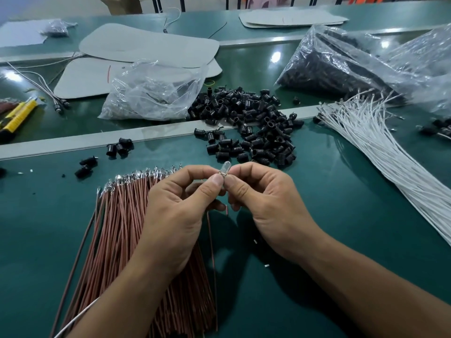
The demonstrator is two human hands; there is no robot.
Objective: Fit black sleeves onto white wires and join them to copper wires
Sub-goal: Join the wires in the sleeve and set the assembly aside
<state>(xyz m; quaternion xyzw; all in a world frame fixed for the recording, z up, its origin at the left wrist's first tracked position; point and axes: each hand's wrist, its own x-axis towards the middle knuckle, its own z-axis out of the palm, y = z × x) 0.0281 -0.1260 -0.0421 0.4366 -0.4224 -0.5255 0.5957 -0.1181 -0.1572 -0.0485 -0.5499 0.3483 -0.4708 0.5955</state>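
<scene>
- Copper wires (127, 228) lie fanned on the green table (341, 191), below-left of the pile of black sleeves (251, 125).
- Left hand (175, 211), just below that pile, pinches a clear bulb (224, 168).
- Right hand (263, 203) pinches the same bulb from the opposite side.
- White wires (390, 162) lie right of the pile.

hands: left hand (175, 211) and right hand (263, 203) meet over the dark green bench (329, 240), fingers (234, 189) of both pinching a small clear bulb (224, 168)
under the left hand: bundle of thin copper-coloured wires (122, 228), shiny tips pointing away
just beyond the hands: loose pile of small black plastic sleeves (256, 123)
right side: long bundle of thin white wires (390, 154)
far left: yellow-handled utility knife (17, 115)
</scene>
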